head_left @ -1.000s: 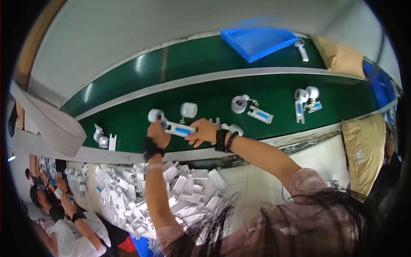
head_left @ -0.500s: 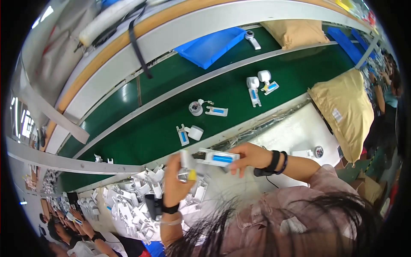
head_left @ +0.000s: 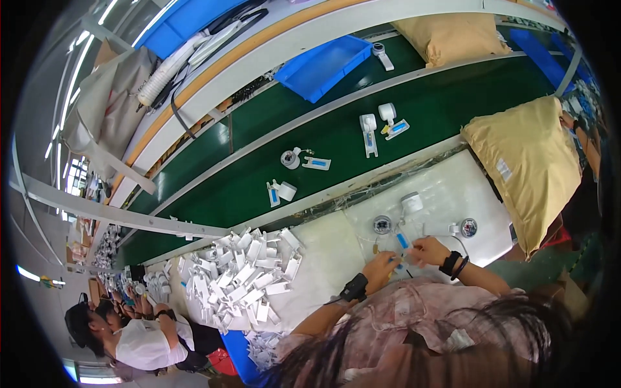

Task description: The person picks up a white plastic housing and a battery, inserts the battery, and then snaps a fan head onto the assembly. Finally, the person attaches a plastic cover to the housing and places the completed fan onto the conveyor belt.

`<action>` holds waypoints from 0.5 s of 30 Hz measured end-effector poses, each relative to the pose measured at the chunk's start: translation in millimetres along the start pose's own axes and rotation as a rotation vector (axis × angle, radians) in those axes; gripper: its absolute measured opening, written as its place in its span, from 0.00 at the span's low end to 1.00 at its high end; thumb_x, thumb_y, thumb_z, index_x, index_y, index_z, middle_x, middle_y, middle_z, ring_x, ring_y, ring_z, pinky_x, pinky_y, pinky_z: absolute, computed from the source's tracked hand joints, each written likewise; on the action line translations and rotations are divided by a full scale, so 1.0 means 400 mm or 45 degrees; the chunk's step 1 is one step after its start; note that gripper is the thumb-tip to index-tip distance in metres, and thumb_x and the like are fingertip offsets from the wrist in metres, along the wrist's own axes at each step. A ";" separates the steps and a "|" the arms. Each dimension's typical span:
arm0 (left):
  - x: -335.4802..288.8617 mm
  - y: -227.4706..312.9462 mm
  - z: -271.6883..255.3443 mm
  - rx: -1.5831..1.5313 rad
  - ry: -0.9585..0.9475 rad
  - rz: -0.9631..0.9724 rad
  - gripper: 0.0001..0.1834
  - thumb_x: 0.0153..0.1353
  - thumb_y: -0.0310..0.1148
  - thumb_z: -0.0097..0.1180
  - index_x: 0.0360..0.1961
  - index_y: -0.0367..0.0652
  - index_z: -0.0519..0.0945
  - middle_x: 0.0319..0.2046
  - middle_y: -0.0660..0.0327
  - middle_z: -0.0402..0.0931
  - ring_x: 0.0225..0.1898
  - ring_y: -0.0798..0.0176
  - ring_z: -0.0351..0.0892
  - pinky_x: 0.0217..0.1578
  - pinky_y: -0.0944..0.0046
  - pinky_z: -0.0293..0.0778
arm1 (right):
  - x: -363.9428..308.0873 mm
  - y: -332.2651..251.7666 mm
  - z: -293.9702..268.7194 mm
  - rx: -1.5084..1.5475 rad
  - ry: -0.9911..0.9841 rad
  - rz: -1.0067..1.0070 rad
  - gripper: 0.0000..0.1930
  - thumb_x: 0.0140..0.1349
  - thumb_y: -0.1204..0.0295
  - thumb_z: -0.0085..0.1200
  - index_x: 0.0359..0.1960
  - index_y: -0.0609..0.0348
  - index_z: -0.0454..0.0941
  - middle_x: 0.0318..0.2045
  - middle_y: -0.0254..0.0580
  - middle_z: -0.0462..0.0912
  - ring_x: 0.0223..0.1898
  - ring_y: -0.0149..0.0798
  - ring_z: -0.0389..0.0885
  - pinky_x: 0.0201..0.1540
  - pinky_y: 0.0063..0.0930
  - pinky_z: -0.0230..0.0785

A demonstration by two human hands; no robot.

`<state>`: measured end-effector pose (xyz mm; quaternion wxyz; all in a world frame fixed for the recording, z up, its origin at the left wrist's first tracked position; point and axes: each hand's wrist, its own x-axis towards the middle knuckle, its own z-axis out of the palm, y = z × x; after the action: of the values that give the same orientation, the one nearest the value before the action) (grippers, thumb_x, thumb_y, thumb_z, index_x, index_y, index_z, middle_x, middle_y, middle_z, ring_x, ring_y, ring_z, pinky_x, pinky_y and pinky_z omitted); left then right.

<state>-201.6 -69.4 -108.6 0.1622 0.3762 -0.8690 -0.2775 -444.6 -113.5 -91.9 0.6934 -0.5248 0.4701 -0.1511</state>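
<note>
Blue strip (head_left: 402,240) slants away leftward just beyond the right hand (head_left: 431,251), farther from the left hand (head_left: 379,271) (either's grip, I can't tell).

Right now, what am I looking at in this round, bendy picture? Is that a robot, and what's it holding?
No robot here, just a person's bare hands. The camera sits on their head and looks down; its very wide lens makes straight edges bend.

The left hand and right hand are close together near a part with a blue strip. What each one grips is too small to tell.

On the pale worktop, a heap of white parts lies to the person's left, and a white round-headed piece lies beyond the hands. Past the worktop, more white pieces sit on a long green surface.
</note>
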 end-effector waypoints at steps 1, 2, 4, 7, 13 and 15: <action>-0.002 0.010 0.006 -0.014 -0.033 0.053 0.29 0.46 0.19 0.55 0.54 0.42 0.72 0.50 0.49 0.69 0.53 0.43 0.68 0.53 0.52 0.68 | -0.011 -0.006 -0.025 -0.496 -0.110 -0.038 0.15 0.61 0.59 0.57 0.34 0.61 0.79 0.25 0.44 0.83 0.28 0.37 0.83 0.29 0.32 0.75; 0.001 0.024 0.002 -0.029 -0.054 0.094 0.28 0.46 0.19 0.54 0.53 0.41 0.72 0.52 0.49 0.69 0.54 0.42 0.68 0.54 0.52 0.67 | -0.025 -0.024 -0.052 -0.508 -0.134 -0.043 0.15 0.61 0.59 0.57 0.34 0.61 0.79 0.25 0.44 0.83 0.28 0.37 0.83 0.29 0.32 0.75; 0.020 0.005 -0.044 -0.006 0.009 -0.136 0.24 0.48 0.22 0.55 0.51 0.40 0.73 0.52 0.47 0.72 0.54 0.43 0.70 0.54 0.53 0.68 | -0.069 -0.063 -0.117 -1.148 -0.037 -0.427 0.17 0.60 0.55 0.55 0.32 0.58 0.80 0.25 0.46 0.82 0.27 0.44 0.82 0.30 0.35 0.72; 0.023 -0.132 -0.145 0.067 0.598 -0.426 0.20 0.50 0.23 0.55 0.48 0.40 0.76 0.48 0.53 0.77 0.47 0.48 0.76 0.48 0.56 0.73 | -0.098 -0.165 -0.187 -0.815 -0.026 -0.554 0.12 0.59 0.64 0.59 0.36 0.60 0.80 0.25 0.46 0.82 0.27 0.44 0.82 0.30 0.32 0.72; 0.136 -0.634 -0.330 0.386 0.775 -1.248 0.15 0.58 0.42 0.55 0.34 0.40 0.80 0.35 0.46 0.80 0.40 0.41 0.78 0.44 0.52 0.74 | -0.022 -0.260 -0.163 0.230 -0.295 -0.311 0.08 0.66 0.73 0.54 0.42 0.63 0.79 0.29 0.30 0.79 0.28 0.21 0.75 0.32 0.17 0.70; 0.262 -0.684 -0.362 0.259 0.915 -1.676 0.26 0.51 0.49 0.61 0.38 0.35 0.77 0.39 0.41 0.77 0.44 0.39 0.75 0.48 0.48 0.71 | 0.019 -0.240 -0.136 0.243 -0.224 -0.283 0.08 0.65 0.72 0.54 0.43 0.63 0.79 0.30 0.30 0.79 0.29 0.21 0.75 0.33 0.17 0.70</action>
<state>-46.0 -353.5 -151.3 0.2007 0.8979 -0.3798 -0.0956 -457.6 -189.4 -12.4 0.7576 -0.5165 0.3301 -0.2243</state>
